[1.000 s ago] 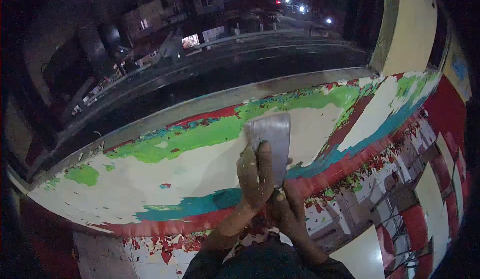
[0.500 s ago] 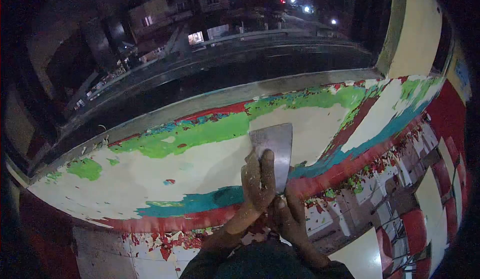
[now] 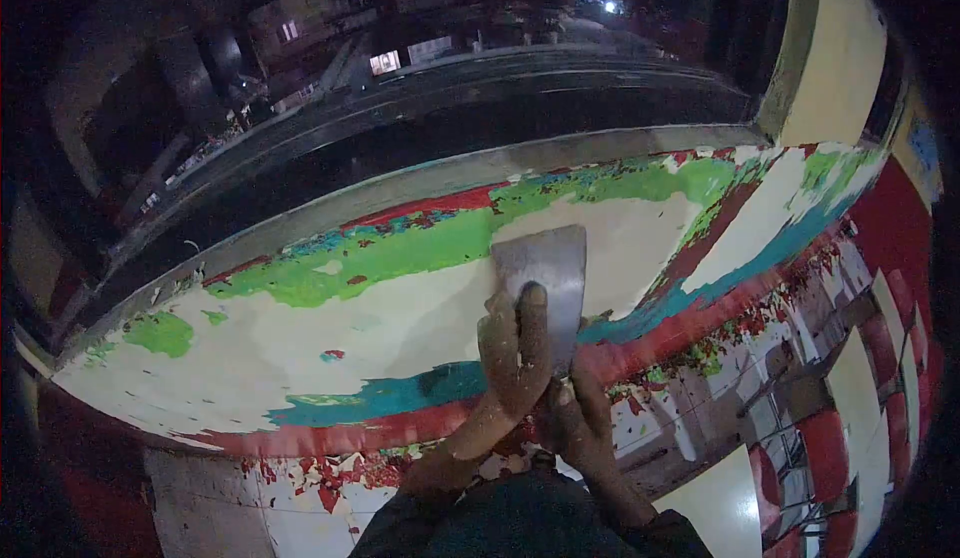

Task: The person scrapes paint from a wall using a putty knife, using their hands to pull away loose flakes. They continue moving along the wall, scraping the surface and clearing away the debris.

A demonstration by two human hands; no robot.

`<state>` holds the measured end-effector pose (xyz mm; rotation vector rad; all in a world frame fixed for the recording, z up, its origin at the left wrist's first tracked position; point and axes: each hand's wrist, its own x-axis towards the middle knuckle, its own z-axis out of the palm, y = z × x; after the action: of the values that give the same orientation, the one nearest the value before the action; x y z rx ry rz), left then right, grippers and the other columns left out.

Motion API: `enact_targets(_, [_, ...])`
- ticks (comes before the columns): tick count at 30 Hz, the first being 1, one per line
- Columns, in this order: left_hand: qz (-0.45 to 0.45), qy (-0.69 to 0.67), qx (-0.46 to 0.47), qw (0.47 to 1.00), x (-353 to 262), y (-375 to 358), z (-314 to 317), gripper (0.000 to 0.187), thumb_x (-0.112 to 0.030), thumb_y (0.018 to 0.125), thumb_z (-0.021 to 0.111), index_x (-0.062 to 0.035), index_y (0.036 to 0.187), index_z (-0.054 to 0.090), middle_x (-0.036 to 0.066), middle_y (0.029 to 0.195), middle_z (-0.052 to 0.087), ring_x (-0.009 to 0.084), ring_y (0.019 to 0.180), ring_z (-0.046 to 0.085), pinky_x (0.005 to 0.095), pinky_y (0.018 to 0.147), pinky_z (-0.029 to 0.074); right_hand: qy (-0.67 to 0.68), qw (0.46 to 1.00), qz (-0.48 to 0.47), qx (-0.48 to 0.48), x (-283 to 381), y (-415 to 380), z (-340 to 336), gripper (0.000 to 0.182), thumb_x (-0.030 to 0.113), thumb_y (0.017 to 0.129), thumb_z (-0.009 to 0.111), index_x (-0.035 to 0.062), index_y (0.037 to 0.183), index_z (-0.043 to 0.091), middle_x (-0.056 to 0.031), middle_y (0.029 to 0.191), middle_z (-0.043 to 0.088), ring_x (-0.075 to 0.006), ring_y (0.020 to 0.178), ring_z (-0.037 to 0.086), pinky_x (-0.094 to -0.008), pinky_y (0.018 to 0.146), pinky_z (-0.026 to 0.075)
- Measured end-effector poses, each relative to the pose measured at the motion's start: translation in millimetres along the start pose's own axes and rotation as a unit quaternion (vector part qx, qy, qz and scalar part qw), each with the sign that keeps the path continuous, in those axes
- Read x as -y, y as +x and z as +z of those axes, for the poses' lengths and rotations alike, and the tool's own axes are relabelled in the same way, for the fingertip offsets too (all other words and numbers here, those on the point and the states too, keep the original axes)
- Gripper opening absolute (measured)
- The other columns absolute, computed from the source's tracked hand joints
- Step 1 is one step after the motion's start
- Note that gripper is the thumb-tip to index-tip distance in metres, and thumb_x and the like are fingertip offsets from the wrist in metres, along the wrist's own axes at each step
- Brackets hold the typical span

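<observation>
Ledge top (image 3: 330, 343): mostly cream, patched with bright green, teal and red flaking paint. Scraper blade (image 3: 540, 268): dull grey metal. Floor tiles (image 3: 850, 398): red and cream checks. Paint chips (image 3: 330, 478): red.

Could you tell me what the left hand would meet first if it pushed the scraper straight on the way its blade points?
Probably the green paint band just beyond the scraper that the left hand presses on the ledge.

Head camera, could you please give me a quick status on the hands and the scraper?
Left hand and right hand both grip the flat metal scraper. Blade flat against the peeling painted ledge. Nothing blocking.
</observation>
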<state>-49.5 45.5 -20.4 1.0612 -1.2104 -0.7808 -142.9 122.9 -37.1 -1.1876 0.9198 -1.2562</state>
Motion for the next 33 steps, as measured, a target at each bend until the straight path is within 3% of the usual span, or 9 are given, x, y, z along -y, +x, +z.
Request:
enact_targets(2, [0.012, -0.012, -0.002, 1.000, 3, -3, 0, 0.045, -0.041, 0.089, 0.039, 0.0009, 0.081, 0.052, 0.013, 0.063, 0.062, 0.0204, 0.050, 0.060, 0.0301, 0.045, 0.047, 0.001, 1.000, -0.015, -0.014, -9, -3, 2, 0.042, 0.028, 0.091, 0.041, 0.0003, 0.123, 0.038, -0.0029, 0.087, 0.053, -0.0080, 0.071, 0.047, -0.0230, 0.061, 0.039])
enact_targets(10, [0.056, 0.046, 0.017, 0.997, -4, -4, -4, 0.024, -0.023, 0.090, 0.043, 0.0009, 0.087, 0.048, 0.013, 0.064, 0.062, 0.0249, 0.055, 0.062, 0.0327, 0.049, 0.047, -0.008, 0.999, -0.035, -0.003, -16, 2, 0, 0.050, 0.031, 0.091, 0.042, 0.0012, 0.130, 0.032, 0.0023, 0.070, 0.046, -0.0053, 0.054, 0.042, -0.0211, 0.045, 0.034])
enact_targets(12, [0.009, 0.010, 0.054, 0.998, -2, -7, -9, 0.038, -0.036, 0.090, 0.040, 0.0005, 0.087, 0.049, 0.012, 0.067, 0.062, 0.0204, 0.053, 0.061, 0.0291, 0.046, 0.047, -0.004, 1.000, -0.014, -0.018, -20, 1, 3, 0.050, 0.032, 0.091, 0.042, 0.0009, 0.129, 0.033, 0.0023, 0.070, 0.047, -0.0054, 0.054, 0.042, -0.0211, 0.045, 0.034])
enact_targets(18, [-0.036, -0.080, 0.056, 0.995, -29, 10, -10, 0.039, -0.037, 0.090, 0.042, 0.0006, 0.090, 0.050, 0.013, 0.067, 0.061, 0.0205, 0.052, 0.061, 0.0291, 0.046, 0.047, -0.053, 0.992, -0.108, -0.031, -16, 16, 12, 0.051, 0.033, 0.091, 0.043, -0.0001, 0.128, 0.034, 0.0013, 0.072, 0.048, -0.0057, 0.055, 0.042, -0.0213, 0.046, 0.034])
enact_targets(20, [0.193, 0.199, -0.007, 0.961, -3, 0, -10, 0.039, -0.037, 0.090, 0.041, 0.0010, 0.091, 0.050, 0.013, 0.066, 0.061, 0.0200, 0.052, 0.061, 0.0290, 0.046, 0.046, -0.021, 0.999, -0.042, -0.007, -22, 6, 4, 0.051, 0.034, 0.091, 0.043, -0.0008, 0.128, 0.033, 0.0007, 0.074, 0.049, -0.0069, 0.055, 0.043, -0.0223, 0.047, 0.035])
enact_targets(22, [0.207, 0.213, -0.008, 0.955, -8, 5, -10, 0.035, -0.033, 0.090, 0.042, 0.0008, 0.090, 0.050, 0.013, 0.066, 0.062, 0.0210, 0.054, 0.062, 0.0300, 0.046, 0.046, -0.017, 0.999, -0.031, 0.003, -22, 9, 1, 0.051, 0.034, 0.091, 0.043, -0.0012, 0.126, 0.034, 0.0002, 0.075, 0.050, -0.0079, 0.056, 0.044, -0.0232, 0.048, 0.036])
enact_targets(24, [-0.002, -0.032, 0.063, 0.997, -23, 8, -12, 0.025, -0.024, 0.090, 0.043, 0.0002, 0.089, 0.049, 0.013, 0.066, 0.062, 0.0236, 0.059, 0.063, 0.0319, 0.047, 0.046, -0.035, 0.997, -0.062, -0.009, -16, 12, 3, 0.049, 0.035, 0.090, 0.043, -0.0011, 0.123, 0.037, -0.0003, 0.073, 0.051, -0.0089, 0.057, 0.045, -0.0239, 0.048, 0.036])
enact_targets(28, [0.024, 0.026, 0.049, 0.998, -15, 7, -13, 0.024, -0.024, 0.090, 0.044, -0.0001, 0.092, 0.049, 0.013, 0.066, 0.063, 0.0238, 0.063, 0.065, 0.0322, 0.050, 0.048, -0.185, 0.971, -0.146, -0.026, -29, 13, 2, 0.047, 0.034, 0.091, 0.043, 0.0001, 0.123, 0.038, -0.0007, 0.073, 0.051, -0.0087, 0.058, 0.046, -0.0238, 0.049, 0.036])
enact_targets(33, [-0.057, -0.060, 0.062, 0.995, -20, 1, -14, 0.027, -0.022, 0.089, 0.046, 0.0044, 0.094, 0.047, 0.014, 0.068, 0.062, 0.0254, 0.062, 0.065, 0.0337, 0.053, 0.050, -0.049, 0.998, -0.031, -0.006, -15, 8, 4, 0.048, 0.034, 0.091, 0.042, 0.0004, 0.124, 0.037, -0.0007, 0.077, 0.052, -0.0082, 0.059, 0.046, -0.0235, 0.050, 0.037])
